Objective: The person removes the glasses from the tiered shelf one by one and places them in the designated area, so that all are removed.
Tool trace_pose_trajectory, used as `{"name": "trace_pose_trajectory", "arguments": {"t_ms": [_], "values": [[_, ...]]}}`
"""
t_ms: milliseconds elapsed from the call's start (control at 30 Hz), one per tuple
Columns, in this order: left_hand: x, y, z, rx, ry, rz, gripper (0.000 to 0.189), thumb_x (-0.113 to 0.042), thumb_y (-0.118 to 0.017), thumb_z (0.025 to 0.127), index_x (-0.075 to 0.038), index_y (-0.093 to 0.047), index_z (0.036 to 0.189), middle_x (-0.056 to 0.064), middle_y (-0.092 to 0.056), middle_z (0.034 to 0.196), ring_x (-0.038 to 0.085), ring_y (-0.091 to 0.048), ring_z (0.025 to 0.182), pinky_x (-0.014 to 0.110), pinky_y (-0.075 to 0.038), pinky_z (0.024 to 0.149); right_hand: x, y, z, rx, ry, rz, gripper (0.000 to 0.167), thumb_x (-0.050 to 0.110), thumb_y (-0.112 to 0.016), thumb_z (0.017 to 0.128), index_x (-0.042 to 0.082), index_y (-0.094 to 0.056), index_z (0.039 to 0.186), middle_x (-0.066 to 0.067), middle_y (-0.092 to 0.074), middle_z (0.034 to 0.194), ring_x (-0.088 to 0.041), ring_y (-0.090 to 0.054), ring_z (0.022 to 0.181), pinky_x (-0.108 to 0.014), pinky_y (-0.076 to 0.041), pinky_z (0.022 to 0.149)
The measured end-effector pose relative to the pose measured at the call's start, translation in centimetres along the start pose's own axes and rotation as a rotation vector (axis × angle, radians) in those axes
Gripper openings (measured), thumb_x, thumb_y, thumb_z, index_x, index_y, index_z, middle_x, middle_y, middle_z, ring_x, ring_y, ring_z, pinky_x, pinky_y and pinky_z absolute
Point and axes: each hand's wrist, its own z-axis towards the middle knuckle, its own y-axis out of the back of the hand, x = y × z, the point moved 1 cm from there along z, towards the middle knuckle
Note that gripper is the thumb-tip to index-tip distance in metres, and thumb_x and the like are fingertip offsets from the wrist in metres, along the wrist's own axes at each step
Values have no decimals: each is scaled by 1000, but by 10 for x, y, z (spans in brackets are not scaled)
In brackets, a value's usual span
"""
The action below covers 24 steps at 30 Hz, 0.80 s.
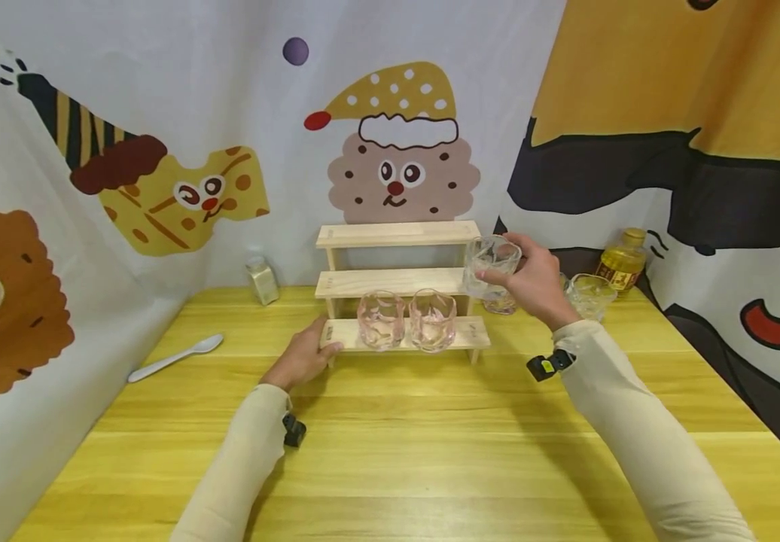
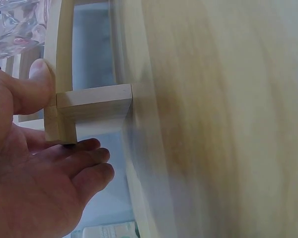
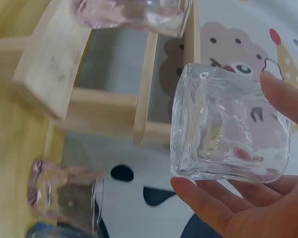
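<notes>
A three-tier wooden stand (image 1: 397,235) stands against the printed cloth at the back of the table. My left hand (image 1: 303,354) grips the left end of its lowest shelf, thumb on top and fingers beneath in the left wrist view. On that shelf, two pink-tinted glasses (image 1: 381,324) sit side by side. My right hand (image 1: 532,282) holds a clear faceted drinking glass (image 3: 233,129) between thumb and fingers, at the right end of the middle and upper shelves. In the right wrist view the glass is tipped sideways, and shelf edges appear beside its base.
Right of the stand, another pink glass (image 1: 501,304) is on the table, partly hidden. A clear glass (image 1: 591,295) stands beyond the right wrist, before a bottle of yellow oil (image 1: 622,263). To the left are a white spoon (image 1: 176,357) and a small shaker jar (image 1: 263,282).
</notes>
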Motion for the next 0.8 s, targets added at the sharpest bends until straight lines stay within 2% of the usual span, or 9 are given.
{"name": "trace_pose_trajectory", "arguments": {"t_ms": [133, 233, 433, 600, 800], "values": [[1, -1, 1, 1, 5, 4, 67, -23, -53, 105, 2, -20, 158, 30, -51, 143, 44, -54, 130, 56, -43, 109, -12, 12, -5, -15, -11, -25, 88, 48, -78, 85, 12, -39, 155, -11, -64, 134, -17, -50, 68, -31, -45, 64], [3, -2, 2, -9, -5, 10, 65, -22, -54, 105, 1, -22, 158, 29, -53, 142, 43, -55, 129, 55, -44, 108, -21, 18, -10, -25, -26, -36, 89, 48, -78, 85, 10, -39, 154, -14, -62, 135, -18, -50, 72, -31, -44, 64], [5, 0, 3, -17, -12, 21, 67, -23, -54, 105, 1, -22, 158, 30, -50, 145, 44, -51, 134, 56, -42, 111, -41, 22, -18, 0, -73, -16, 91, 50, -76, 86, 9, -35, 156, -19, -52, 147, -29, -52, 98, -36, -46, 72], [4, 3, 4, -26, -30, 28, 63, -21, -56, 104, 2, -26, 155, 29, -58, 135, 41, -58, 123, 55, -47, 104, -62, 12, -22, 52, -92, -1, 93, 46, -77, 87, 6, -32, 157, -24, -39, 158, -39, -52, 116, -47, -48, 86], [4, -2, 3, -11, -28, 13, 62, -21, -56, 104, 2, -28, 155, 26, -61, 131, 39, -61, 119, 53, -49, 101, -85, -5, -26, 113, -87, -23, 89, 34, -79, 87, -2, -33, 154, -30, -40, 154, -38, -55, 103, -48, -49, 85]]}}
